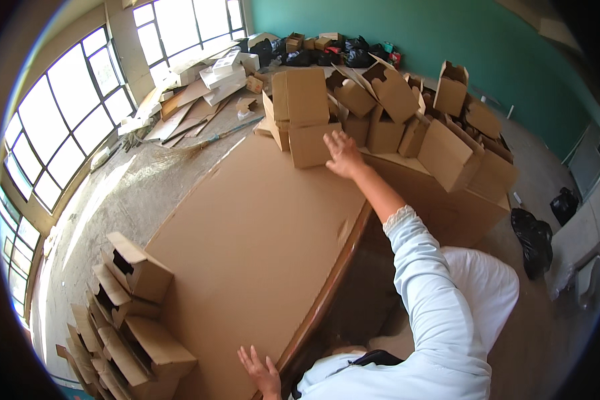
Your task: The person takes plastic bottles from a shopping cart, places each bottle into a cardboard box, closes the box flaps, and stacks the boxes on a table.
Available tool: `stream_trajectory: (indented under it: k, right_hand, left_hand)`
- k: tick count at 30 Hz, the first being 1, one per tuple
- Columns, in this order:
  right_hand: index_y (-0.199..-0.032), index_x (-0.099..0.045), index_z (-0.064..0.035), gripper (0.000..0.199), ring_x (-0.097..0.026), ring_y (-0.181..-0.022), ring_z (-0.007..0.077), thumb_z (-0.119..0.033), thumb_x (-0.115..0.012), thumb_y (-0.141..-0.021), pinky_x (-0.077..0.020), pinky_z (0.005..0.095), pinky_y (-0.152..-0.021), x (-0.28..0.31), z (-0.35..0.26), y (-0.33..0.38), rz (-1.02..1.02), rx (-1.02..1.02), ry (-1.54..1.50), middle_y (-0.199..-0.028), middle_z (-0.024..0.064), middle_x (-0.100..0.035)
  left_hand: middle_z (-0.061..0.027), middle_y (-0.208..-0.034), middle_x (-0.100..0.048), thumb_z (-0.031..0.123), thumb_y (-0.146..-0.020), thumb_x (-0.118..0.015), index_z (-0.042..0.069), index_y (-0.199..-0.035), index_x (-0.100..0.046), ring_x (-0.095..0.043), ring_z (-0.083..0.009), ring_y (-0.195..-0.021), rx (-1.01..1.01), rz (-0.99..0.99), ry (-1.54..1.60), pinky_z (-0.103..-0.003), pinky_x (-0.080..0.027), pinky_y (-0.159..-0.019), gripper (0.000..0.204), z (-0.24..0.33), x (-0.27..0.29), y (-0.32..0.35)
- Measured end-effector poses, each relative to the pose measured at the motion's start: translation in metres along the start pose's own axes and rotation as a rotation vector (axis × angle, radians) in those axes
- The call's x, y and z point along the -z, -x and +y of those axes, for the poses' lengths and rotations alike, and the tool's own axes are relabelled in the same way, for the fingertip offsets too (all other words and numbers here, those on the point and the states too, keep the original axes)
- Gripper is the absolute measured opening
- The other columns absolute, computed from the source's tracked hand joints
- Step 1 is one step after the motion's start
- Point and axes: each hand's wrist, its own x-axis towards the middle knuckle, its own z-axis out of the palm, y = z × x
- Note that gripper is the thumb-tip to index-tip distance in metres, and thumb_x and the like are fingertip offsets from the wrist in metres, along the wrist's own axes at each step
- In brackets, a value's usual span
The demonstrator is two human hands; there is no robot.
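The right hand (343, 155), fingers spread and gripping nothing, is reaching out to touch a small folded brown cardboard box (311, 143) at the far end of a large flat brown cardboard sheet (253, 247) covering the table. The left hand (263, 373) is resting open and flat on the sheet's near edge. The box is probably light and easily crushed, best taken by its side walls. More folded cardboard boxes (407, 113) are piling up behind it, and a row of boxes (123, 320) is lying at the left.

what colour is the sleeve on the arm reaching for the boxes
Pale blue sleeve, seen in the head view.
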Motion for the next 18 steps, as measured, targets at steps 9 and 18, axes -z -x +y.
stream_trajectory:
  k: [9, 18]
  right_hand:
    - [-0.131, -0.051, -0.0065, 0.043, -0.040, -0.137, 0.0289, -0.011, -0.055, -0.089, -0.0315, 0.0471, -0.111, 0.028, 0.184, -0.153, 0.517, -0.277, 0.235, -0.140, 0.0133, -0.051]
    - [-0.101, -0.070, -0.0112, 0.016, -0.050, -0.116, 0.0265, -0.013, -0.061, -0.088, -0.0415, 0.0418, -0.100, 0.021, 0.209, -0.177, 0.250, -0.418, 0.411, -0.114, 0.0074, -0.060]
  left_hand:
    - [-0.0195, -0.149, -0.039, 0.013, -0.092, -0.054, 0.003, -0.139, -0.048, -0.036, -0.0408, -0.137, 0.019, 0.058, -0.289, -0.050, -0.030, -0.113, 0.048, 0.028, -0.023, -0.016]
    - [-0.0183, -0.147, -0.042, 0.013, -0.092, -0.051, 0.005, -0.140, -0.047, -0.037, -0.0391, -0.137, 0.046, 0.089, -0.363, -0.050, -0.031, -0.112, 0.049, 0.045, -0.035, -0.030]
